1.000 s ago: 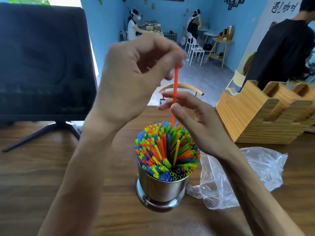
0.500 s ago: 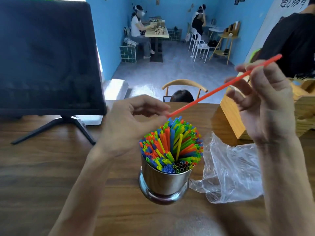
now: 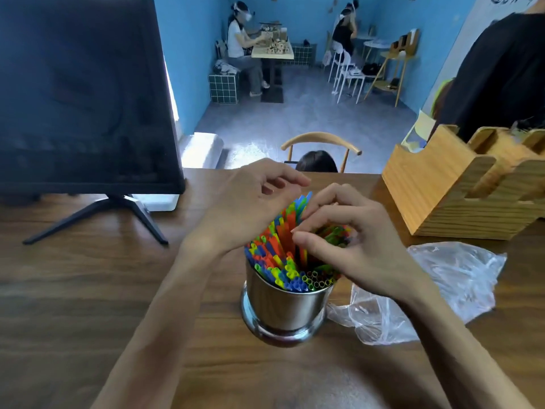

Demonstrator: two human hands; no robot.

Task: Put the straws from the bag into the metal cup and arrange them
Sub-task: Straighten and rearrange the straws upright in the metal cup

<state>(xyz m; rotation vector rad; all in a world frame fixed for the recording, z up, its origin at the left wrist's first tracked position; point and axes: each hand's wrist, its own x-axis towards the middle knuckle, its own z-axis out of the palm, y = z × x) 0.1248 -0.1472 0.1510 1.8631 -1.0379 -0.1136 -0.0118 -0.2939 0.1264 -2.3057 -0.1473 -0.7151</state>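
Observation:
A shiny metal cup stands on the wooden table, packed with upright red, blue, green and yellow straws. My left hand sits against the far left side of the bundle, its fingers loosely curled and holding nothing I can see. My right hand arches over the right half of the bundle. Its thumb and forefinger pinch straw tops near the middle, by the red ones, and it hides the straws on the right. The clear plastic bag lies crumpled and flat to the right of the cup.
A dark monitor on a tripod foot stands at the back left. At the back right is a wooden organiser box. Beyond the table's far edge are a chair back and a person in black.
My right hand has brought the long red straw down from the upper right into the bundle. My left hand has let go of its lower end and stays beside the cup.

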